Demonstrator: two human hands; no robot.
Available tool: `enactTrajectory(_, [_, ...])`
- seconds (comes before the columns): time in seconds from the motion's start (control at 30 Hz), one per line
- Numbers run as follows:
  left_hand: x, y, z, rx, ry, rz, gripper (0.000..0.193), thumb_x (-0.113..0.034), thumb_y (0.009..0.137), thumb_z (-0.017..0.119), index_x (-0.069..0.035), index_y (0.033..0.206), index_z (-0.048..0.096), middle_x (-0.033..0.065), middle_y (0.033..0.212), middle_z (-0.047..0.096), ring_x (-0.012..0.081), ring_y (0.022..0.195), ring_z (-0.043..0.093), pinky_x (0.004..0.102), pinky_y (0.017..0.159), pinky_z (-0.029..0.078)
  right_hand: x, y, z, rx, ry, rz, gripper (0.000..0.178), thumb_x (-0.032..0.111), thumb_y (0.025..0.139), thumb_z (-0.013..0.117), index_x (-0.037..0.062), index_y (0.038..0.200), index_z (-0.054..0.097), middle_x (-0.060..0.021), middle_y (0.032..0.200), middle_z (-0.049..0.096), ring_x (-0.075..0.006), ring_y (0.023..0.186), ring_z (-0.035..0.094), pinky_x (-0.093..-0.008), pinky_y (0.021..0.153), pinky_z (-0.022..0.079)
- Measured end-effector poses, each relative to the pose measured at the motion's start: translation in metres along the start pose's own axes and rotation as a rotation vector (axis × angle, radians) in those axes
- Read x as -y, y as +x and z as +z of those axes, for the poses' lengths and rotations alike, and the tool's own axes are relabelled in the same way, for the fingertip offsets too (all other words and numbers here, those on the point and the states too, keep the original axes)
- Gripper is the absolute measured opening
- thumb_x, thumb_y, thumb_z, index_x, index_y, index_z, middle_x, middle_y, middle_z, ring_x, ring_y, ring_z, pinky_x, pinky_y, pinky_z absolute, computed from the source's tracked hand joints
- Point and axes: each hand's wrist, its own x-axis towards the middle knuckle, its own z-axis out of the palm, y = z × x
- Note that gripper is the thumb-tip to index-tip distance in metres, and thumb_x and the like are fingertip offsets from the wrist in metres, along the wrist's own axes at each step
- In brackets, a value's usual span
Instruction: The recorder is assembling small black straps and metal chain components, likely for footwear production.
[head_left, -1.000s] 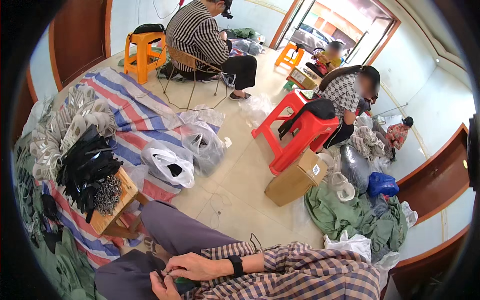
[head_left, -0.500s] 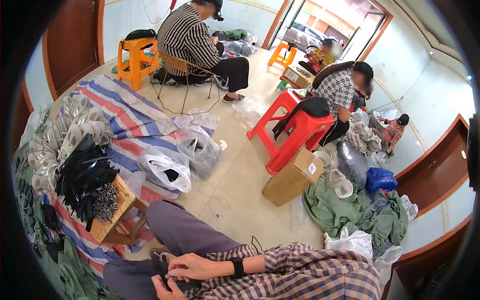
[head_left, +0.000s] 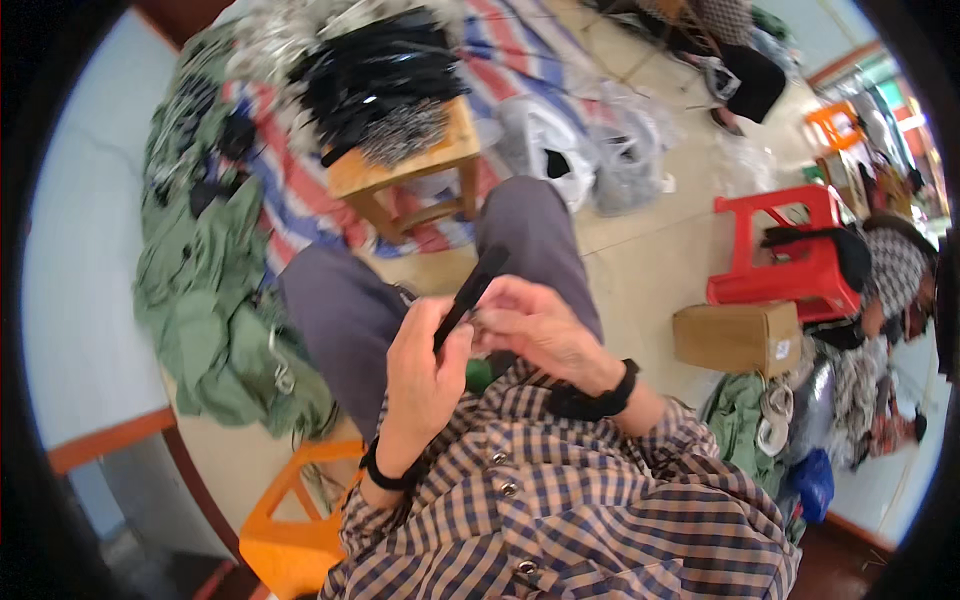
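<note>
Above my lap, my left hand [head_left: 422, 362] has its fingers closed around a short black strap [head_left: 478, 285], which slants up and to the right between thumb and fingers. My right hand [head_left: 540, 332] is drawn up close to the strap, its fingertips pinched beside it. What sits in that pinch is too small and blurred to name. Beyond my knees stands a wooden stool [head_left: 375, 180]. On it lies a heap of black straps [head_left: 375, 85], with a pile of small metal pieces [head_left: 405, 135] along the near side.
Green cloth [head_left: 215, 310] is heaped at my left, and an orange stool [head_left: 290, 530] stands close by. Striped sheeting [head_left: 510, 50] lies under plastic bags [head_left: 545, 140]. To the right are a cardboard box [head_left: 735, 338], a red stool [head_left: 785, 250] and seated people.
The view has swung down and left, so my hands now appear near the middle. The black strap shows more plainly, raised between them, and both wrists are in sight.
</note>
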Motion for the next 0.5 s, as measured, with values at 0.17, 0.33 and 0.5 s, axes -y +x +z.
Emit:
enactTrajectory(0.17, [0.003,-0.005,-0.012,-0.044,-0.236,-0.241,0.015,-0.004,0.091,0.045,0.0,0.1,0.057,-0.0018,0.072,0.054,0.0016,0.057,0.039,0.0187,0.051,0.033,0.004,0.004,0.012,-0.029,-0.139,-0.113,0.025,0.008,0.088,0.06,-0.0009,0.111,0.055,-0.006,0.092,0.062,-0.0128,0.078,0.062,-0.0238,0.072,0.051])
enactTrajectory(0.33, [0.011,-0.015,-0.008,0.001,-0.306,-0.309,0.018,-0.003,0.09,0.045,0.0,0.101,0.058,-0.0011,0.069,0.054,0.0018,0.053,0.04,0.0183,0.048,0.032,0.005,-0.003,0.021,-0.049,-0.264,-0.242,0.023,0.01,0.087,0.061,-0.0008,0.108,0.058,-0.0064,0.091,0.064,-0.0122,0.077,0.062,-0.0236,0.071,0.051])
enactTrajectory(0.5, [-0.004,-0.015,-0.012,0.039,-0.435,-0.375,0.024,0.001,0.086,0.045,-0.002,0.107,0.054,0.0072,0.07,0.059,0.0108,0.064,0.054,0.0244,0.062,0.043,0.009,-0.005,0.016,-0.068,-0.334,-0.329,0.023,0.009,0.087,0.061,-0.0005,0.108,0.058,-0.0057,0.09,0.064,-0.0111,0.077,0.062,-0.0225,0.071,0.051])
